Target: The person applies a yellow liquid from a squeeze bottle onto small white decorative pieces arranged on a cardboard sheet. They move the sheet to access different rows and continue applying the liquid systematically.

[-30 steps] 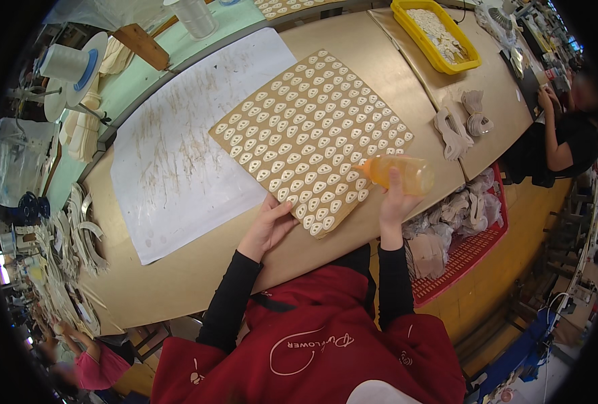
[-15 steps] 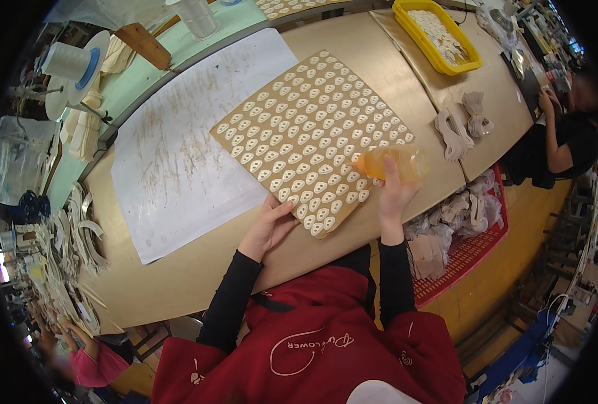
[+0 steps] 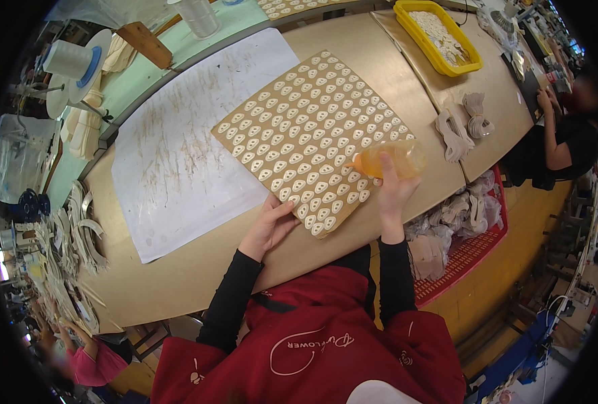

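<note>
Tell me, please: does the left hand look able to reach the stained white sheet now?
Probably yes: the left hand holds the edge of the brown card, but the stained white sheet lies close by, with nothing visible blocking the way.

amber bottle point(image 3: 405, 155): 1 | brown cards point(image 3: 343, 214): 2 | co-workers point(image 3: 570, 149): 2, perhaps more

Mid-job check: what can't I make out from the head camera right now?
All in the head view:
Right hand: partly hidden by the bottle.
Nozzle tip: too small to tell whether it touches the studded board.
Second studded board: cut off by the upper edge.
Red basket: partly hidden by the table.
</note>
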